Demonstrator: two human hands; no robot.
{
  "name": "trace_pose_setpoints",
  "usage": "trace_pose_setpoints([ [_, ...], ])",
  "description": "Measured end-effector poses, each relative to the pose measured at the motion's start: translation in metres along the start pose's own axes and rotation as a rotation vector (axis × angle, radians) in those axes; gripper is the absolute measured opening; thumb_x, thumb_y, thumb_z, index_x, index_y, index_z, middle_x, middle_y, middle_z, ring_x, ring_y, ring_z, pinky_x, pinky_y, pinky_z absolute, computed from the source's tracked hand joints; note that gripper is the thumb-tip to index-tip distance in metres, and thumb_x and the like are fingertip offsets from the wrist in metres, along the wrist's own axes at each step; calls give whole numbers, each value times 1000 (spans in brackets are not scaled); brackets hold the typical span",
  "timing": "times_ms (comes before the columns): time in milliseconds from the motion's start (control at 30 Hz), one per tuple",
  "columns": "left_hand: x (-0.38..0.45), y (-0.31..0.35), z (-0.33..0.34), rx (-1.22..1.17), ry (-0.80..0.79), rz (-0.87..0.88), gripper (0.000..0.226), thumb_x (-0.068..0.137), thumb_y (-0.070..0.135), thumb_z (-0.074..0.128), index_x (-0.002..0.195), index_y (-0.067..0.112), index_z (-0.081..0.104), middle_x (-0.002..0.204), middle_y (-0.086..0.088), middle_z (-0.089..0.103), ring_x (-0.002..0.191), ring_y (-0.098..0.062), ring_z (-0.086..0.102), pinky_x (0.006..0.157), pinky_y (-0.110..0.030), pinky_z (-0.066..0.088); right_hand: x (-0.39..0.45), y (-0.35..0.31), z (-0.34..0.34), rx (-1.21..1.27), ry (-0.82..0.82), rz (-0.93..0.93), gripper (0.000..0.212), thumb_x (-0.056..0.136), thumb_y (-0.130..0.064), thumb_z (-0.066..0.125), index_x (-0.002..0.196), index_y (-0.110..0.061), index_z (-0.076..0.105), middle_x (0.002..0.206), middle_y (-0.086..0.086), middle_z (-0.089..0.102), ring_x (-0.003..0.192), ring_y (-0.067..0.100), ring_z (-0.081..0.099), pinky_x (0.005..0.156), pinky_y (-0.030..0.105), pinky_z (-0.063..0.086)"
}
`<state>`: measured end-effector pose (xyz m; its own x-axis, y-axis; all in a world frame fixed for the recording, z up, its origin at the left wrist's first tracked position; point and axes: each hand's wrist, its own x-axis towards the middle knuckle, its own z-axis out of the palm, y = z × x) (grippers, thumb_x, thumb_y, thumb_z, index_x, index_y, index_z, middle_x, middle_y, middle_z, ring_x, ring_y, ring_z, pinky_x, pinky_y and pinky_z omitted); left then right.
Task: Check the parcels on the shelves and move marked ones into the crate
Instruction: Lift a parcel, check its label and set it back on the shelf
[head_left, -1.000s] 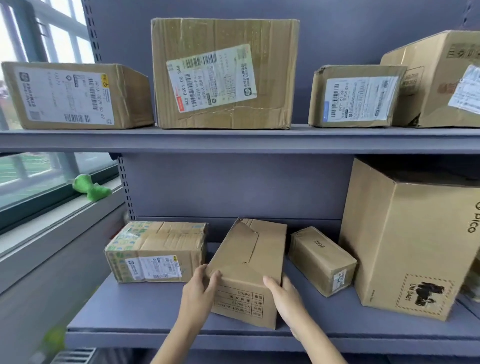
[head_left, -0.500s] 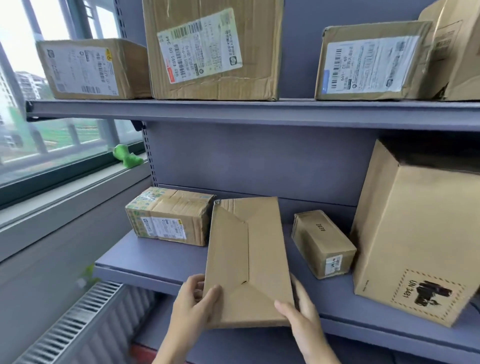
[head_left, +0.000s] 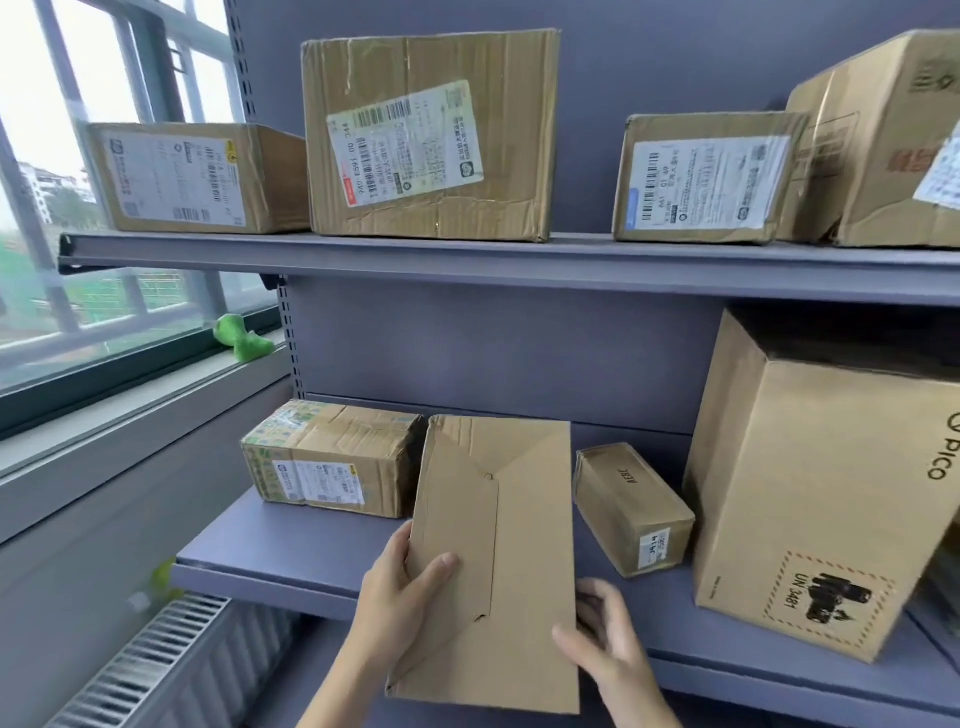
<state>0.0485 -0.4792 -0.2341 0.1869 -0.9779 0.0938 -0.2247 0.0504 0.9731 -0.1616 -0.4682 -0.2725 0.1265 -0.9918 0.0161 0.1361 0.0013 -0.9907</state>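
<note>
Parcel (head_left: 519, 561) lifted upright since before, two hands (head_left: 395, 597) (head_left: 608, 644), eight parcels.

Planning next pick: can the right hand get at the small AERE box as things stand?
Probably yes, once it lets go. The right hand holds the plain box at its right edge, and the AERE box sits just above it on the lower shelf, with open shelf between them.

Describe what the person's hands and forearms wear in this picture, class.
Nothing: the left hand and right hand are bare, with no gloves, rings or watch visible. Both forearms are bare too; no sleeve reaches the frame.
</note>
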Motion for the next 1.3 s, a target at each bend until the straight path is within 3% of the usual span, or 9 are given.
trace_pose_setpoints([
  [133,10,9,6,-49,13,83,34,81,31,70,110,39,54,102,18,68,93,4,61,73,-15,46,16,-23,-1,38,122,-99,106,18,-65,84,106,-16,50,109,9,60,104,20,57,85,31,46],
  [233,19,10,5,-114,15,98,57,62,54,68,116,35,57,103,16,70,98,-5,64,85,-33,51,26,-43,2,66,133,-151,108,19,-68,82,114,-27,49,116,-2,59,106,6,56,81,24,45],
  [467,37,9,1,-66,3,88,38,80,38,64,116,34,54,114,7,67,103,-10,62,92,-39,49,39,-63,4,117,46,-107,102,46,-47,82,132,-32,29,128,-7,50,93,-9,51,67,10,47],
  [600,43,23,4,94,-24,176,63,90,17,60,143,23,27,137,15,40,124,-4,38,106,-26,31,46,-57,18,88,154,-167,96,25,-44,85,113,-34,47,113,-8,60,88,-6,64,67,10,50],
  [767,38,37,19,189,-154,221,96,79,65,48,150,16,4,156,10,1,143,-5,-8,119,-32,2,49,-58,37,90,256,-239,110,42,-48,89,137,-22,39,125,-5,59,114,13,56,100,39,43],
  [933,32,49,16,-148,-257,196,55,76,64,56,125,41,48,122,17,62,113,-1,57,95,-25,47,47,-61,40,184,196,-248,70,80,-11,68,141,-12,35,139,1,49,128,15,45,110,39,34],
  [1033,29,43,12,-187,-266,163,51,74,47,67,121,34,54,110,15,69,103,-5,64,90,-32,51,45,-61,37,201,213,-252,57,87,11,50,139,-10,38,135,1,51,126,16,47,110,41,34],
  [1167,23,41,10,-299,-141,102,27,87,8,62,111,19,60,101,2,73,90,-13,69,78,-29,55,36,-63,44,222,174,-252,57,87,15,45,135,-16,41,123,-7,57,122,11,51,107,35,38],
  [1300,18,43,-2,-498,-134,25,22,88,-2,54,107,7,61,95,-9,74,79,-20,71,64,-29,56,27,-69,44,205,110,-264,49,86,11,49,119,-25,51,118,-8,62,112,3,58,95,19,47],
])
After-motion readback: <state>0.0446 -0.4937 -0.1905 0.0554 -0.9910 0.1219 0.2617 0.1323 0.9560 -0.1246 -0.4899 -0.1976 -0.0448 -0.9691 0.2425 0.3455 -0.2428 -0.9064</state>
